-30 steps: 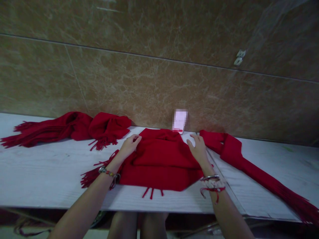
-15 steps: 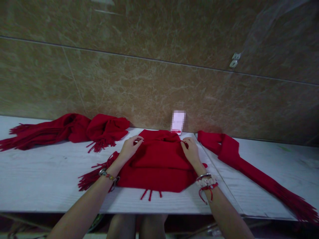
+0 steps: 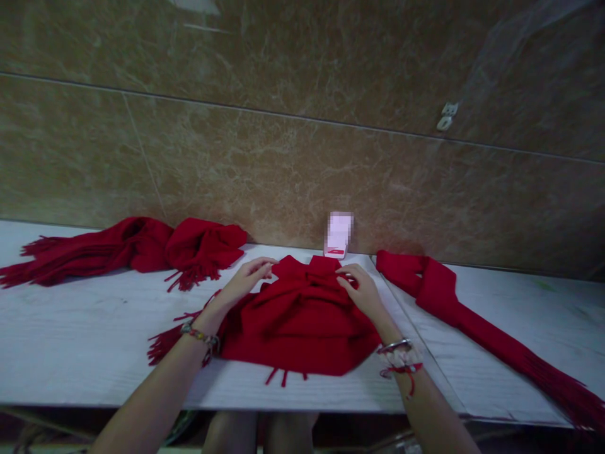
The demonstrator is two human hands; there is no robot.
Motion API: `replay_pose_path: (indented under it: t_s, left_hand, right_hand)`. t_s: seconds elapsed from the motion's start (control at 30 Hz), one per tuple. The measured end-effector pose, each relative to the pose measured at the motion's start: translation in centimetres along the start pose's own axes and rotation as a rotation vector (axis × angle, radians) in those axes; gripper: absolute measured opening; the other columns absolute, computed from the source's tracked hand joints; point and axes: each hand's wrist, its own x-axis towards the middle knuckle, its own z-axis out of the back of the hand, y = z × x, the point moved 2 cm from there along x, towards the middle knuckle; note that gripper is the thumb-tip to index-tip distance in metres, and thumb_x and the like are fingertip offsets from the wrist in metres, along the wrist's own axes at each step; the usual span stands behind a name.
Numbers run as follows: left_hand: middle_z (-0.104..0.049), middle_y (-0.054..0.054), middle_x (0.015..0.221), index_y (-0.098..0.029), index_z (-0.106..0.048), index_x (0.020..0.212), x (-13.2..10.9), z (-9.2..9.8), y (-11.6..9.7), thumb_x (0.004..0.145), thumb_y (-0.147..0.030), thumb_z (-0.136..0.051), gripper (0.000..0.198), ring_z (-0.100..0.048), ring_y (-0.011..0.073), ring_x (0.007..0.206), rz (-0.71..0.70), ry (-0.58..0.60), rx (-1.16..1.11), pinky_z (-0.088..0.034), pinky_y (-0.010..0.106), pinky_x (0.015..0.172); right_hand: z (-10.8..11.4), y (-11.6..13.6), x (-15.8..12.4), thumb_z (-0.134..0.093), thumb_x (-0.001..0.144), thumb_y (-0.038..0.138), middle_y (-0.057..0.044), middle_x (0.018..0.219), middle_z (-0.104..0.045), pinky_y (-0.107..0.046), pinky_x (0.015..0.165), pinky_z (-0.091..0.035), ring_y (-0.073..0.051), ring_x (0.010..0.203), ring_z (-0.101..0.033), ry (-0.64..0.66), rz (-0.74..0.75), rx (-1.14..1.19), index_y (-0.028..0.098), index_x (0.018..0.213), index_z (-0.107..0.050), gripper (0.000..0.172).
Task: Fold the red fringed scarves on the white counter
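Red cloth [image 3: 297,321] lies on the white table [image 3: 94,340] between the two hands I follow from the head view, with fringe spilling out on its left and a few strands showing under its near edge. Half a second ago its far edge ran almost straight; now that edge is drawn up into two peaks with a dip between them, and new creases cross the middle. The left hand [image 3: 248,279] is narrow, fingertips drawn together on the far left corner, which I take it to be holding. The right hand [image 3: 363,289], spread beside the cloth a second ago, now curls thumb and fingers in on the far right edge; I read that as a light hold too. So I judge the far side is being gathered, while the near part stays broad and fairly flat. Just beyond, a blurred pale phone-like thing [image 3: 338,236] leans by the wall [image 3: 227,170]. The red bundle [image 3: 142,249] at left and the long red strip [image 3: 437,287] at right lie untouched, as before.
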Motion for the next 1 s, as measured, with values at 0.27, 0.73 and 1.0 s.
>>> replay_pose_path:
  t_s: [0.27, 0.73, 1.0]
  left_hand:
    - [-0.063, 0.003, 0.077, -0.015, -0.058, 0.089, -0.1, -2.3, 1.1, 0.06, -0.033, -0.065, 0.035, -0.058, 0.0146, 0.071, 0.009, 0.045, 0.111, -0.044, 0.027, 0.068]
    - [-0.059, -0.002, 0.063, -0.014, -0.059, 0.091, 0.4, -0.7, 1.4, 0.06, -0.033, -0.061, 0.036, -0.056, 0.0125, 0.063, -0.039, -0.177, 0.183, -0.044, 0.025, 0.065]
    - [-0.053, -0.004, 0.062, -0.018, -0.058, 0.09, 0.3, 3.9, -0.1, 0.053, -0.035, -0.069, 0.042, -0.052, 0.0092, 0.058, -0.068, -0.416, -0.184, -0.043, 0.022, 0.059]
  right_hand:
    - [-1.7, -0.1, -0.6, -0.046, 0.081, 0.024, -0.006, 0.092, -0.056, -0.033, 0.085, -0.043, -0.017, 0.09, -0.054, 0.215, 0.033, -0.101, 0.021, 0.083, -0.065, 0.019]
    - [-0.2, 0.2, 0.0, -0.054, 0.071, 0.03, -0.001, 0.071, -0.053, -0.03, 0.068, -0.043, -0.016, 0.071, -0.052, -0.289, -0.079, 0.029, 0.019, 0.063, -0.055, 0.014]
    - [4.8, -2.7, 0.0, -0.053, 0.067, 0.032, 0.006, 0.058, -0.043, -0.023, 0.055, -0.038, -0.009, 0.054, -0.041, -1.028, -0.35, 0.42, 0.019, 0.062, -0.046, 0.016]
